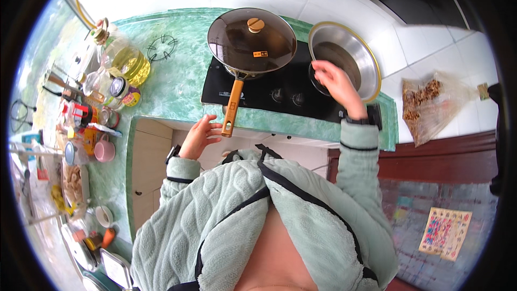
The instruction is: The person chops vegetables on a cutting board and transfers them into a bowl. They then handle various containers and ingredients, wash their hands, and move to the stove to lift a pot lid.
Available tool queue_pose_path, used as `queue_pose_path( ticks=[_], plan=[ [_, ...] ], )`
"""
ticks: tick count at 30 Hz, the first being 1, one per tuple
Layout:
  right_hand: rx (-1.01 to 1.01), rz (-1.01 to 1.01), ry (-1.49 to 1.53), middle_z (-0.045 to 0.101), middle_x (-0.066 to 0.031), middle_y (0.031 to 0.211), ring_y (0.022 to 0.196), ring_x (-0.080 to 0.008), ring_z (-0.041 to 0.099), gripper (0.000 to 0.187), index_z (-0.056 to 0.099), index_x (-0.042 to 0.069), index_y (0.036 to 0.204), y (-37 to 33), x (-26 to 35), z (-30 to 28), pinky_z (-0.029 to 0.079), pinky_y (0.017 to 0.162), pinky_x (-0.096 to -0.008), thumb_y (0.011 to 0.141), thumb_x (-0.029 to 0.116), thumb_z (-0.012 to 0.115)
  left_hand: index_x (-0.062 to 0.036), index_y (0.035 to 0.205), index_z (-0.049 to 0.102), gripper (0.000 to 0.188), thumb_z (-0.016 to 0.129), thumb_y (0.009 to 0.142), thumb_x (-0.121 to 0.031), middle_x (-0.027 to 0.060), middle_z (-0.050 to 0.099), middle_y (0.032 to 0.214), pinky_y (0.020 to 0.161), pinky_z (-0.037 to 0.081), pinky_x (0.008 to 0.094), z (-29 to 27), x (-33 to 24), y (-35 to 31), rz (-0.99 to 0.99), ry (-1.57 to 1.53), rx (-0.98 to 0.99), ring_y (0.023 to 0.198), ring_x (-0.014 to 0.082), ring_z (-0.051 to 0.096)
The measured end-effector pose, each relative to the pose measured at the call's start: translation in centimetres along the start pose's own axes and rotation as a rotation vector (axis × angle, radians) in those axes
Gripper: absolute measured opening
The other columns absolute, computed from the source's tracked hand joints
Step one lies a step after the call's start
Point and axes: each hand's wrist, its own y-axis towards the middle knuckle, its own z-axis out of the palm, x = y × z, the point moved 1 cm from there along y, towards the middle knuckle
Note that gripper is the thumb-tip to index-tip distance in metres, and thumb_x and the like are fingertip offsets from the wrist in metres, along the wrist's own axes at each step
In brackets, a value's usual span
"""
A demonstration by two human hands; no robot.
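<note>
A frying pan with a dark glass lid [231,43] and a long brown wooden handle [233,105] stands on the left burner of a black gas stove [253,92]. Just left of the handle's end is my left hand [199,138], its fingers apart and nothing in them. A wide steel basin [368,70] with a yellowish rim rests on the stove's right side. My right hand [339,86] hovers over its near left part, fingers bent and bunched together. Whatever they hold, if anything, is hidden. The inside of the basin looks dark grey.
Along the left of the green counter [177,86] stand an oil jug [129,64], a jar [119,87], a pink mug [104,150] and several bottles. A wire burner ring [162,48] lies behind them. On the right wall hangs a plastic bag [431,105] of brown dried bits.
</note>
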Motion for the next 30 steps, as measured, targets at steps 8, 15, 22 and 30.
queue_pose_path(
  ticks=[8,15,22,30],
  plan=[
    [0.000,0.092,0.026,0.057,-0.0127,0.125,0.110,-0.0194,0.057,0.050,0.051,-0.001,0.128,14.2,-0.9,5.7,0.047,0.089,-0.0308,0.088,0.027,0.066,-0.0043,0.123,0.050,0.032,0.050,0.098,-0.024,0.0070,0.064,0.101,0.075,0.054,0.0307,-9.5,3.0,-2.6,-0.045,-0.095,-0.201,0.084,0.0146,0.063],
    [-0.097,0.162,-0.465,0.046,-0.0257,0.136,0.128,-0.0363,0.043,0.080,0.045,0.001,0.135,24.2,-1.3,11.6,0.037,0.105,-0.0401,0.076,0.048,0.071,-0.0044,0.124,0.050,0.030,0.049,0.099,-0.022,0.0065,0.064,0.101,0.075,0.054,0.0301,-12.4,3.5,-4.3,-0.029,-0.192,-0.244,0.085,0.0148,0.062],
    [-0.077,0.117,-0.395,0.063,-0.0247,0.106,0.097,-0.0387,0.062,0.049,0.064,0.010,0.111,27.0,-3.6,12.4,0.049,0.088,-0.0415,0.068,0.031,0.073,-0.0044,0.121,0.051,0.028,0.049,0.099,-0.020,0.0060,0.064,0.100,0.075,0.055,0.0291,-15.6,5.6,-6.7,0.037,-0.284,-0.358,0.084,0.0153,0.063],
    [-0.300,0.157,-0.027,0.059,0.0000,0.077,0.057,-0.0066,0.050,0.037,0.063,0.002,0.099,23.9,4.9,2.5,0.038,0.049,-0.0195,0.069,0.020,0.073,-0.0029,0.119,0.053,0.026,0.046,0.098,-0.016,0.0069,0.064,0.100,0.076,0.054,0.0277,-16.2,5.3,-4.6,-0.009,-0.340,-0.373,0.084,0.0151,0.063]
  ],
)
